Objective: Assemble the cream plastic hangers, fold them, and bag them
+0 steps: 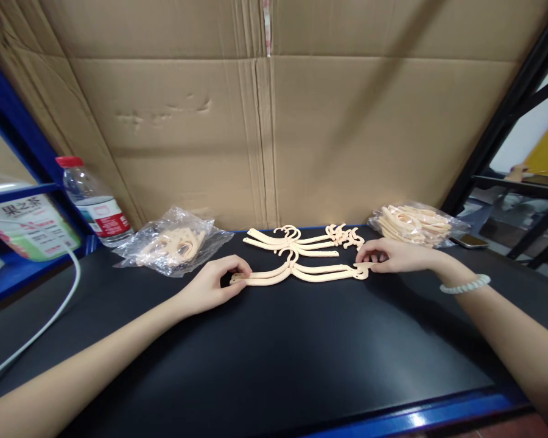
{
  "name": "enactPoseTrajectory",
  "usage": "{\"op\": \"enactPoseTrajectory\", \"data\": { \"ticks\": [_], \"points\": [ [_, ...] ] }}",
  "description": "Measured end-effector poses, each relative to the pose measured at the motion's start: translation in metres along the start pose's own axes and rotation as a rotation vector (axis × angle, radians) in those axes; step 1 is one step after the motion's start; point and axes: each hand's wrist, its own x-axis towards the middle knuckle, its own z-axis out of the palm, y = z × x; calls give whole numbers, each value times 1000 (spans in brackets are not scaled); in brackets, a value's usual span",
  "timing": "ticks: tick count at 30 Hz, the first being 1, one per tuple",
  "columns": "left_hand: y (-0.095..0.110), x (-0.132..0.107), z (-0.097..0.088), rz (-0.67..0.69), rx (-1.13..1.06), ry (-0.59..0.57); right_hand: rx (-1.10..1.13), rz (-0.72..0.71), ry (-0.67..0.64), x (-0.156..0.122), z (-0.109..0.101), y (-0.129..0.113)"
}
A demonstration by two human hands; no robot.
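A cream plastic folding hanger [319,275] lies spread flat on the black table, its hook pointing away from me. My left hand [217,281] pinches the hanger's left arm end between thumb and fingers. At the opposite end, my right hand [388,255] grips a small cream hook piece [361,269], which touches or overlaps the right arm's tip. Behind this hanger several similar hangers [315,247] lie stacked. Beside them sits a small heap of loose cream hook pieces [344,235], close to my right fingers.
Clear plastic bags of cream hanger parts lie on the left [176,243] and right [413,224]. A red-capped bottle [98,204] and a white cable [70,286] are at left. Cardboard [187,140] walls the back. A phone [470,241] lies at the right edge.
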Motion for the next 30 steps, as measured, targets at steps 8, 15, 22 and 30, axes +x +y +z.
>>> {"op": "enactPoseTrajectory", "data": {
  "ticks": [8,15,22,30],
  "points": [
    [0,-1,-1,43,53,-18,6,-23,-6,2,2,2],
    [-6,-2,-5,36,102,-28,24,-34,-22,2,4,0],
    [-2,-1,-4,29,116,-26,42,-31,11,2,4,2],
    [0,-3,-3,50,151,-44,-26,-248,171,8,24,-26]
  ]
}}
